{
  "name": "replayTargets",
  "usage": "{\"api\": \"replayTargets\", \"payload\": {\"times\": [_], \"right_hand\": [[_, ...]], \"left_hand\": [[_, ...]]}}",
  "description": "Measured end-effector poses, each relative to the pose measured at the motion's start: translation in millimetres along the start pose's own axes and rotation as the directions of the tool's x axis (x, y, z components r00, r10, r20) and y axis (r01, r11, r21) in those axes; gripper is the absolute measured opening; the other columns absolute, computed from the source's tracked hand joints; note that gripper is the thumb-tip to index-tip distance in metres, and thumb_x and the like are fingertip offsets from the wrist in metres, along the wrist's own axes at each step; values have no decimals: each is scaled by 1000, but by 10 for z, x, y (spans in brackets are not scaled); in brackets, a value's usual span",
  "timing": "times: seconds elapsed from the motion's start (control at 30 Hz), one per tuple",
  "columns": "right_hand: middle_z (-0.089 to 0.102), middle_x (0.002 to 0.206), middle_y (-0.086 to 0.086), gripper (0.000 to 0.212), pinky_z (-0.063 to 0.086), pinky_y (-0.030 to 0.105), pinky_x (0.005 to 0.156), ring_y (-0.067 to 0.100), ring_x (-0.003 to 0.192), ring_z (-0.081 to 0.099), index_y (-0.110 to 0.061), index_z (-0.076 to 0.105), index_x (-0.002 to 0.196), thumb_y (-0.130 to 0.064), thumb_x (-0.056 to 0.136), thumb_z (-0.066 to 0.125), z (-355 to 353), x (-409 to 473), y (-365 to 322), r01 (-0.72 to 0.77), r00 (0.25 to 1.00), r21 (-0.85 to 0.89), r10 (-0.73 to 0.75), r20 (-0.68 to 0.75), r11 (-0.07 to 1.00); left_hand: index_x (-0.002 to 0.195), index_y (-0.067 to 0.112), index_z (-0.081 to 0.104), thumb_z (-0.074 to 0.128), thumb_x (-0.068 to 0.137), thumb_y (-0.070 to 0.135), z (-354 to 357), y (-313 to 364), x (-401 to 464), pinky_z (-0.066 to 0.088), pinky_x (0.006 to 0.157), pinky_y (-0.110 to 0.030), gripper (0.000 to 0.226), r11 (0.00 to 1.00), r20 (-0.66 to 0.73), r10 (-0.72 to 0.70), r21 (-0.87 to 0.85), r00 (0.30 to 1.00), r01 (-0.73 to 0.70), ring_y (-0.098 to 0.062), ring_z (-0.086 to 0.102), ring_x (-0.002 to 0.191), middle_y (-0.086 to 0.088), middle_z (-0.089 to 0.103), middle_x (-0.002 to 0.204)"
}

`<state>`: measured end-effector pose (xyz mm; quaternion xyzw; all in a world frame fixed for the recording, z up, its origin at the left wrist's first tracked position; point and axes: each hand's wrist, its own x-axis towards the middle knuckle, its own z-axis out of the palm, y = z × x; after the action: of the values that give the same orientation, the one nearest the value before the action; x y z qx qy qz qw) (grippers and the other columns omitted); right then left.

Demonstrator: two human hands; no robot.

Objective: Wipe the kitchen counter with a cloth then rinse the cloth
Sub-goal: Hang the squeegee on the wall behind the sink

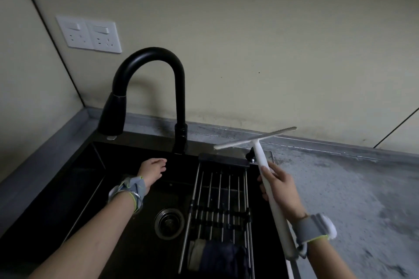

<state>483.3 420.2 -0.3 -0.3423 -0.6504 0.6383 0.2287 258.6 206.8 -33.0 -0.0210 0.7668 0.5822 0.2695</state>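
My right hand (280, 190) grips the long white handle of a squeegee (258, 154), its blade raised over the sink's back right corner. My left hand (153, 169) reaches out over the black sink (74, 179) with relaxed fingers, holding nothing, just below the base of the black faucet (179, 102). A dark cloth (223, 258) lies bunched on the near end of the metal drying rack (221, 197) that spans the sink's right side. The grey counter (353, 192) stretches to the right of the sink.
A round drain (169, 223) sits in the sink floor. A double wall socket (89, 34) is on the back wall at the left. A small black knob (250, 156) stands at the sink's back right rim. The counter meets the walls behind and at the left.
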Motion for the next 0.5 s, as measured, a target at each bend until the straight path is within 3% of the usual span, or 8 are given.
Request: {"api": "replayTargets", "payload": {"times": [0.1,0.13,0.17,0.2,0.23,0.27,0.37,0.5], "right_hand": [[55,69,8,17,36,21,36,13,47,46,-10,61,107,-12,94,50,38,-124,-87,-89,989,243,56,138,966],[56,70,9,18,37,22,38,15,48,47,-9,60,109,-12,95,50,77,-167,-93,-74,991,105,62,114,992],[57,71,11,18,39,26,43,20,51,51,-7,59,110,-11,95,49,119,-197,-75,-29,997,-225,43,61,974],[60,75,15,18,41,30,51,27,60,57,-5,58,109,-11,96,48,141,-222,-17,15,1000,-581,-18,0,814],[63,81,21,17,41,34,59,34,72,61,-4,56,107,-11,95,47,165,-261,40,22,995,-777,-89,-44,629],[64,87,26,16,40,36,63,40,80,61,-1,56,105,-10,94,47,203,-307,70,10,990,-825,-124,-73,565],[62,79,26,16,42,38,60,38,69,59,-2,59,101,-11,94,47,296,-462,82,29,980,-706,-158,-117,708],[55,61,6,14,38,24,39,15,44,45,-21,62,99,-13,96,50,448,-698,-38,19,996,-126,-30,-86,992]], "left_hand": [[123,-3,56,42,100,9,-169,-115,-109,42,91,-31,29,1000,8,-13,1,1000,13,-29,51,124,-20,55,130],[122,-3,56,42,100,9,-235,-154,-145,44,85,-28,29,1000,8,-16,1,1000,16,-29,51,124,-20,56,130],[122,-3,56,42,100,9,-299,-189,-181,43,77,-25,29,1000,5,-16,0,1000,16,-29,51,124,-20,56,130],[122,-3,57,42,100,9,-360,-224,-219,42,73,-23,29,1000,1,-19,-3,1000,19,-29,51,124,-20,56,130],[122,-3,57,42,100,9,-411,-253,-254,42,72,-23,29,1000,1,-23,-5,1000,23,-29,51,124,-19,56,130],[122,-3,57,42,100,8,-461,-273,-273,43,75,-24,29,1000,4,-18,-5,1000,18,-28,51,124,-19,56,130],[122,-2,57,42,100,9,-657,-323,-356,41,90,-30,29,1000,16,-13,3,1000,13,-28,51,124,-18,55,130],[122,-2,57,42,100,9,-960,-353,-458,40,93,-31,29,1000,45,18,14,999,-19,-27,52,123,-18,56,129]]}}
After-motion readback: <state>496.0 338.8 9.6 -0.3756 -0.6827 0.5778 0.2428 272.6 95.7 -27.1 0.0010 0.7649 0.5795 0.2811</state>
